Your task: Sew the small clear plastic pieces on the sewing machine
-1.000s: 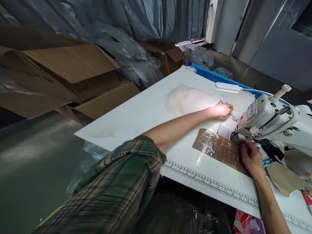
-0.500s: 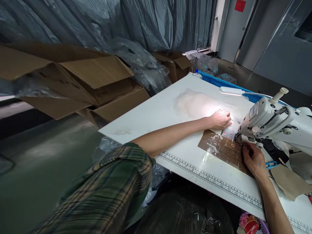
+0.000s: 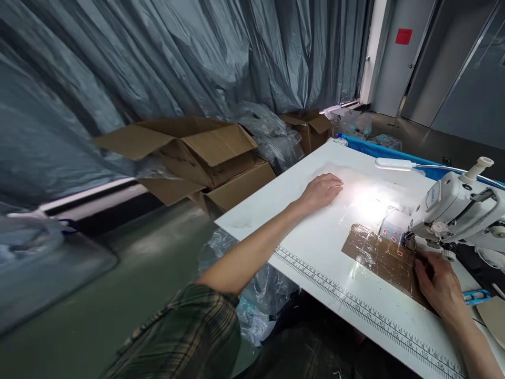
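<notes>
My left hand [image 3: 321,190] lies palm down on the white table [image 3: 276,216], fingers stretched out and close together. Its fingertips are at the edge of a pale, sheer white material [image 3: 345,167], whose outline is hard to make out. My right hand [image 3: 437,276] rests on the right end of a shiny brown taped sheet [image 3: 381,258], its thumb apart from the fingers. Those fingertips are just right of the needle area of a white sewing machine [image 3: 445,205] and partly hidden under its head. A metal plate with red marks [image 3: 390,229] lies left of the needle.
A printed ruler scale [image 3: 355,305] runs along the table's front edge. A white lamp [image 3: 394,164] on a flexible arm lights the middle. Blue snips [image 3: 476,296] lie right of my right hand. Open cardboard boxes [image 3: 221,147] and plastic bags [image 3: 276,139] stand beyond the left edge.
My left hand has moved left, away from the machine's needle area to the pale material. My right hand stays beside the needle. The view has turned left.
</notes>
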Tool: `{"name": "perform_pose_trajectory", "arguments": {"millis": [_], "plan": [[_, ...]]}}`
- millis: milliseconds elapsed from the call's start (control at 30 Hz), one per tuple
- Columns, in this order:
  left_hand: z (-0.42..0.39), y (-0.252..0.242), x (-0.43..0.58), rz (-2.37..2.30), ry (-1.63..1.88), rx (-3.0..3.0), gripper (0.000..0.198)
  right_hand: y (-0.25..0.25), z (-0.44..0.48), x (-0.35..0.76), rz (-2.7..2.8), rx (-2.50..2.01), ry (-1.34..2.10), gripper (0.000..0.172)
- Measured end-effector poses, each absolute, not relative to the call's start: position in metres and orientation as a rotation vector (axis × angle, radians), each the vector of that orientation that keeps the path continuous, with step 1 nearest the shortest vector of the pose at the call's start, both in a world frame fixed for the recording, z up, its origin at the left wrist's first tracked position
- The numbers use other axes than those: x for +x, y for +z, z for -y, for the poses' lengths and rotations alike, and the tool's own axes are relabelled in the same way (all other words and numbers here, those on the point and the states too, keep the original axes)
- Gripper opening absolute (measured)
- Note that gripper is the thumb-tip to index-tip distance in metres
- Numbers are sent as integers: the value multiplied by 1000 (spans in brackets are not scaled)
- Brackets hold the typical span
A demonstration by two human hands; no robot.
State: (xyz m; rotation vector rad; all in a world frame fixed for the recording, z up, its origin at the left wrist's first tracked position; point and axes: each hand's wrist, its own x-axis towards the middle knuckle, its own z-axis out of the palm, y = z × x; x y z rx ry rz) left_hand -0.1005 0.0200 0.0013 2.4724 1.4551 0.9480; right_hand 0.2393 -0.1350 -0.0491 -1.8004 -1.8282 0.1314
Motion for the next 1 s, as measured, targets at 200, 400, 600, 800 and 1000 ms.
{"name": "perform_pose_trajectory", "arguments": {"millis": [200,400,600,800,1000], "plan": [[-21,-9,-95,-1495,813,2482,20,-49,132,242,1816,-1812,134,47],[-17,-8,-92,-1529,837,2553,20,-45,133,242,1798,-1823,212,49],[-11,-5,-94,-1476,958,2511,16,-39,134,240,1811,-1840,206,49],[-7,-6,-90,-1479,1007,2531,18,-30,136,235,1799,-1819,277,47],[-7,4,-21,-811,634,3083,28,-16,129,241,1493,-1832,620,40]]}}
